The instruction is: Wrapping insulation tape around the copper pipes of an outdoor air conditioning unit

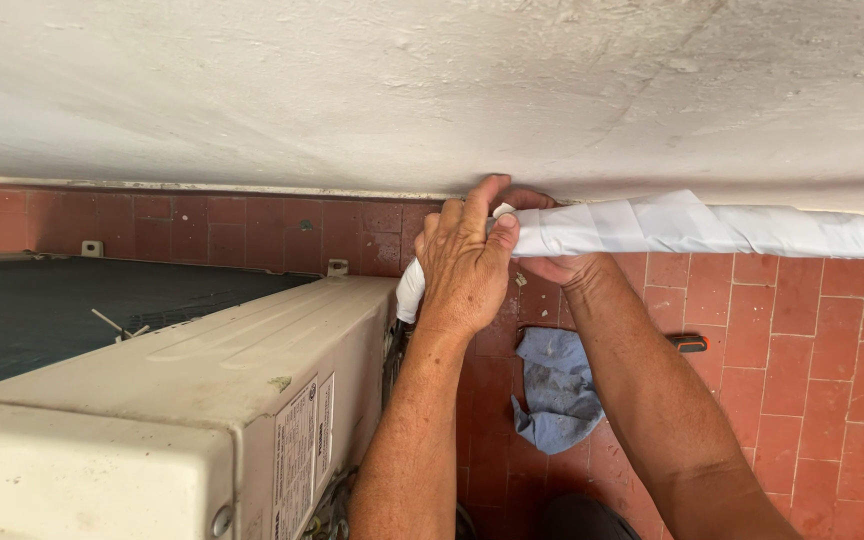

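Observation:
A pipe bundle wrapped in white tape [712, 228] runs along the foot of the white plastered wall [432, 90] from the right edge to the middle. My left hand [464, 262] curls over the bundle's left end, fingers closed round it. My right hand [552, 262] sits behind and under the same spot, mostly hidden by the left hand, its fingers pressed to the wrap. The white wrap bends down past my left wrist toward the cream outdoor air-conditioner unit [202, 400].
The unit fills the lower left, with a dark fan grille [72, 310] on its upper face and a label on its side. Red floor tiles [812, 340] lie below. A blue-grey rag [557, 390] and a black-and-orange tool [690, 343] lie on the tiles.

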